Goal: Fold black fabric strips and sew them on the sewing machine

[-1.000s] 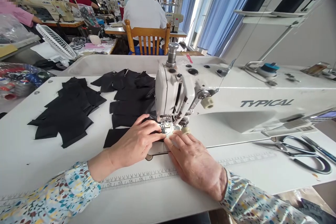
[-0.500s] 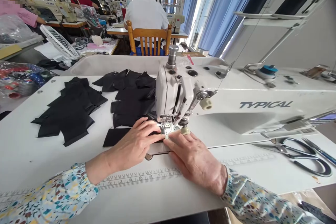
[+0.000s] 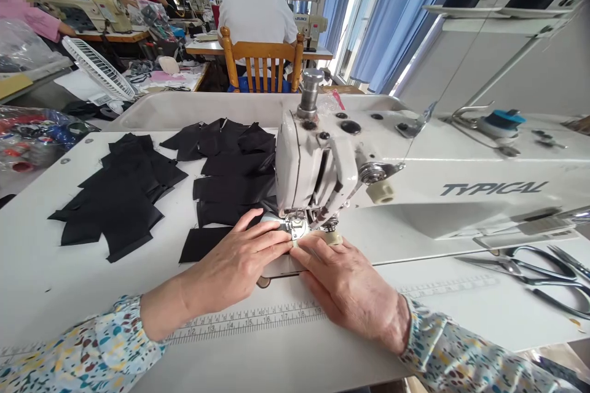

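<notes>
My left hand (image 3: 239, 261) lies flat on a black fabric piece (image 3: 198, 244), its fingertips right at the presser foot (image 3: 295, 228) of a white "TYPICAL" sewing machine (image 3: 415, 190). Opposite it, my right hand (image 3: 350, 288) rests flat on the machine bed with its fingers stretched toward the same foot, almost touching the left fingertips. Both hands are open and press down; neither grips anything. The part of the fabric under the foot is hidden by my fingers.
Two piles of black cut pieces (image 3: 120, 196) (image 3: 230, 166) lie on the white table, left of the machine. Scissors (image 3: 539, 264) lie at the right. A printed ruler (image 3: 249, 316) runs along the table front. Behind stand a fan (image 3: 99, 70), a wooden chair (image 3: 260, 64) and a seated person (image 3: 255, 9).
The view has shifted a little closer and to the left. Both hands stay pressed at the presser foot, with the fingertips slightly closer together.
</notes>
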`<state>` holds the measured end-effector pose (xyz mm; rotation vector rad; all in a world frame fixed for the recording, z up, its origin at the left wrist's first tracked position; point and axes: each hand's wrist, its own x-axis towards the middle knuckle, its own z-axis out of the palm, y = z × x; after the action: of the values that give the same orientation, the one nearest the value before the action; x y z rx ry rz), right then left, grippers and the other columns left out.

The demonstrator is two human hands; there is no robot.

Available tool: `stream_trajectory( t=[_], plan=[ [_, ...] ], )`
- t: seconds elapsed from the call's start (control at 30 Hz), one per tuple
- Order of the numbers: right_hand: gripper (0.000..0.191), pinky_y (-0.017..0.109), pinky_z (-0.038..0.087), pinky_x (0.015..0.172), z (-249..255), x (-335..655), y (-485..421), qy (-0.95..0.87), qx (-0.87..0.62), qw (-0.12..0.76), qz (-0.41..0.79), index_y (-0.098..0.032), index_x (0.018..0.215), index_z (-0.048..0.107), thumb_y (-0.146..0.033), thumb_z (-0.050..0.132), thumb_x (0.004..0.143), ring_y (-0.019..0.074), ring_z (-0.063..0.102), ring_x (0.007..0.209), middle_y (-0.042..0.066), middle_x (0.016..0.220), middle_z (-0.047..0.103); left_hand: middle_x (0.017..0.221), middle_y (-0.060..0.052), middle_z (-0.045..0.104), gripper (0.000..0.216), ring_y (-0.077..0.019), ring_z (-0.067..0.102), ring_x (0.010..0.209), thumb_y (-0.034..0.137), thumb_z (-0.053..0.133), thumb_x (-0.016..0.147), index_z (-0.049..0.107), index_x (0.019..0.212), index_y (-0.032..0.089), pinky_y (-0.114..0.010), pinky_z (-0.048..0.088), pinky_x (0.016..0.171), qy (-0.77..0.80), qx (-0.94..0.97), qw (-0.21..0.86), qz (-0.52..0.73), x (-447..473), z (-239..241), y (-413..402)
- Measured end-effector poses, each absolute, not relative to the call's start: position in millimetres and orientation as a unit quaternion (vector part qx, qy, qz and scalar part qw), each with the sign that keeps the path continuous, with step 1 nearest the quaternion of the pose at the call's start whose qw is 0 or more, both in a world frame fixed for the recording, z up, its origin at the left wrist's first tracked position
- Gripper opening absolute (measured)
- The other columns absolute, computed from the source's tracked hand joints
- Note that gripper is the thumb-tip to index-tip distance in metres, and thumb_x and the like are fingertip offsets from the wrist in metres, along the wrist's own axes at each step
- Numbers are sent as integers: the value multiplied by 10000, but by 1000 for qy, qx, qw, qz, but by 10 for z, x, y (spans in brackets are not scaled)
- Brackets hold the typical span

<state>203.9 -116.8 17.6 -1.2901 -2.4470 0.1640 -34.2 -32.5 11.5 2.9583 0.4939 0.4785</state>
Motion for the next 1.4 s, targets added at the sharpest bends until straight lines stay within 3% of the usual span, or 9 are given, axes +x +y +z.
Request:
stream_trajectory(
  t=[0.27, 0.43, 0.73, 0.97, 1.17, 1.4],
  plan=[
    [287, 441, 533, 892, 185, 2022, -1135, -864, -467, 179, 60, -161, 1241, 644, -181, 458, 1023, 277, 612, 1068, 143, 1183, 672, 1306, -71, 676, 562, -236, 573, 1188, -94, 376, 894, 595, 1353, 143, -546, 299, 1233, 158, 973, 44, 164, -360, 76, -316],
    [332, 430, 524, 882, 181, 2018, -1107, -864, -461, 196, 37, -147, 1316, 620, -175, 448, 1033, 256, 609, 995, 136, 1201, 680, 1304, -82, 649, 535, -238, 552, 1171, -76, 378, 921, 573, 1371, 137, -560, 279, 1231, 155, 974, 40, 161, -356, 55, -280],
    [352, 442, 529, 860, 125, 2072, -1060, -870, -455, 189, 28, -145, 1353, 601, -194, 446, 1040, 242, 628, 971, 143, 1209, 680, 1115, -91, 581, 588, -250, 527, 1135, -67, 423, 903, 573, 1405, 198, -522, 429, 1117, 180, 967, 43, 173, -333, 98, -223],
    [366, 454, 524, 876, 110, 2084, -1029, -871, -453, 190, 18, -132, 1355, 612, -207, 425, 1049, 259, 632, 1022, 147, 1194, 687, 1093, -88, 593, 598, -255, 533, 1199, -89, 421, 881, 594, 1382, 189, -531, 394, 1170, 198, 965, 41, 169, -314, 82, -224],
    [353, 439, 509, 876, 135, 2079, -1006, -871, -456, 183, 13, -144, 1337, 618, -208, 440, 1039, 252, 621, 990, 136, 1237, 683, 1251, -101, 645, 496, -258, 518, 1276, -48, 429, 926, 606, 1347, 145, -506, 382, 1177, 163, 966, 34, 197, -313, 78, -220],
    [320, 424, 497, 867, 135, 2070, -958, -866, -464, 186, 4, -151, 1289, 632, -200, 465, 1021, 249, 629, 981, 134, 1179, 701, 1208, -74, 708, 452, -233, 591, 1206, -37, 408, 954, 634, 1299, 147, -524, 356, 1175, 159, 963, 32, 217, -321, 76, -179]
  ],
)
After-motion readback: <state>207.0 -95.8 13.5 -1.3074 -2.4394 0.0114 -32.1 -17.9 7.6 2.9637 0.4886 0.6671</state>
